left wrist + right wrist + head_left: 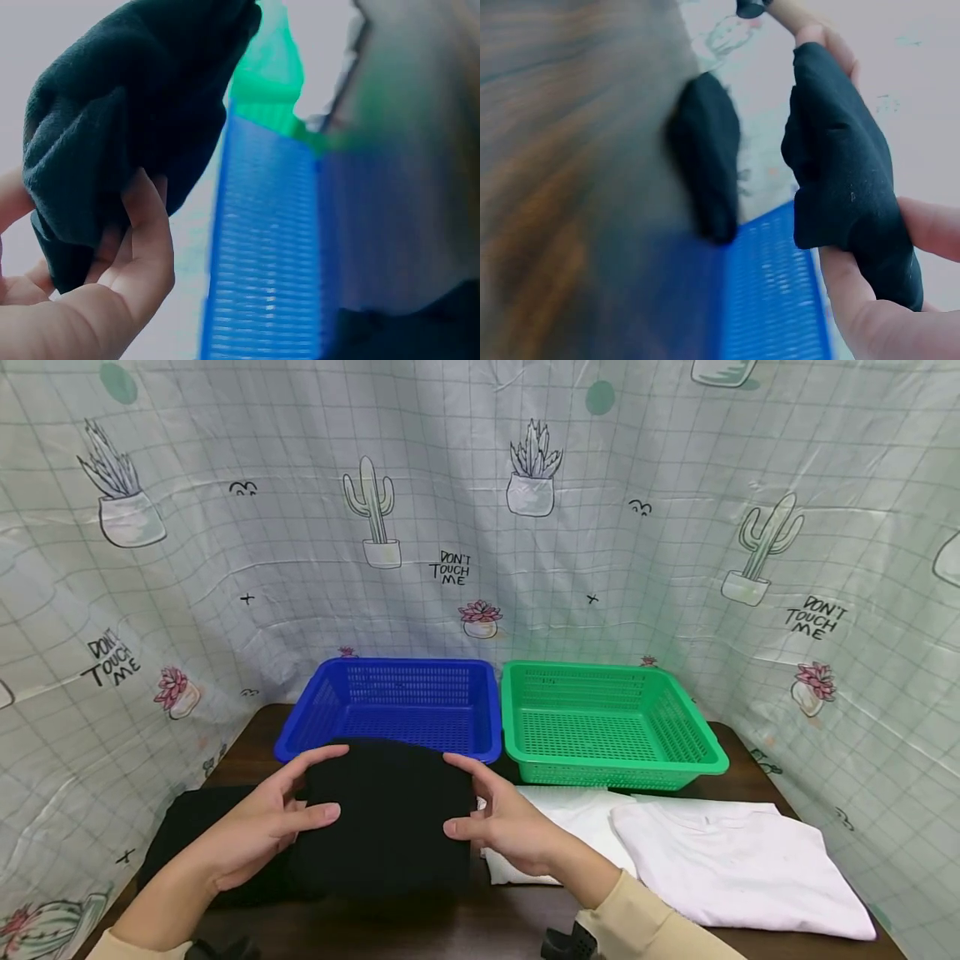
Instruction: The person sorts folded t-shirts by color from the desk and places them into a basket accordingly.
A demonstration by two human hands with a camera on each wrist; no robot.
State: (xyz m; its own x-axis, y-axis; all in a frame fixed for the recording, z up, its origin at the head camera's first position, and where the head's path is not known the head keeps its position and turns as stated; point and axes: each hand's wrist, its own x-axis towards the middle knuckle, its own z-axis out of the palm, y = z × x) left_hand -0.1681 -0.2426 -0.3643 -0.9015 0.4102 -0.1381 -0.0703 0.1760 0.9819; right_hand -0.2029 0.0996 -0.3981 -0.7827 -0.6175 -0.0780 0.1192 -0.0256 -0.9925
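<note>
Two cuffed sleeves (645, 918) come in at the near edge, each with a dark device at the wrist. Just ahead of them, the left hand (258, 827) and the right hand (517, 827) pinch a folded black cloth (386, 827) from its opposite sides. Each is parted only as far as the thick fold demands: thumb on the near face, fingers bent behind. That grip at both ends probably serves to stop the layers from slipping loose while the bundle is off the desk (510, 918), and the tilt turns its broad face back toward the person. From the wrists the folds look soft and bulky, which may be why neither side is left to hang.

Beside and partly behind the left forearm lies a second black cloth (180, 835), resting on the desk. Past the right hand, on the other side, are a white folded cloth (585, 827) and, farther out, a white shirt (735, 860) laid flat; dark and light seem to be set apart on purpose.

Beyond the fingertips stand a blue basket (412, 664), more to the left hand's side, and a green basket (615, 777), past the right hand. They sit side by side, presumably so both are within reach. Behind everything hangs a cactus-printed curtain (480, 485).
</note>
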